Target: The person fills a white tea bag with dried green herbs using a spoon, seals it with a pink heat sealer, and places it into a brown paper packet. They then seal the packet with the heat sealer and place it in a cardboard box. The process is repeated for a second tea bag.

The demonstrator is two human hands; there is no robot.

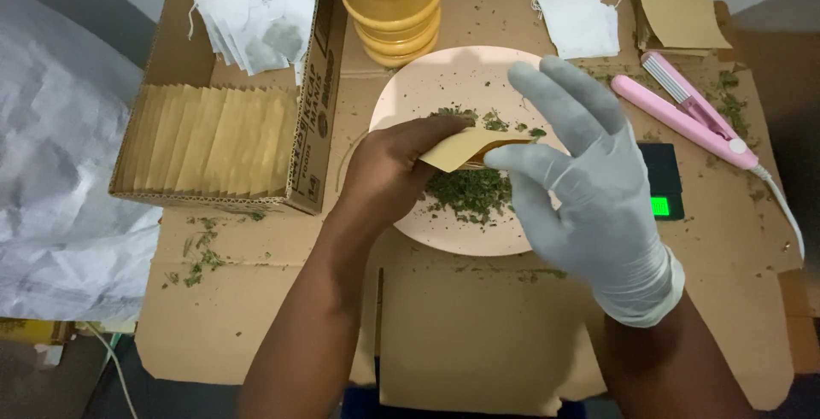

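while the bare left hand (389, 171) pinches a small tan paper pouch (461, 147) mouth-open over the pink plate (410, 86) of dried green herbs (470, 193), the gloved right hand (589, 188) feeds it, thumb and forefinger closed at the opening, other fingers spread.

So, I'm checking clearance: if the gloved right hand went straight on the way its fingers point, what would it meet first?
The right hand points up and away, over the plate. Probably the wooden mortar comes first, though depth is unclear and it may pass beside it.
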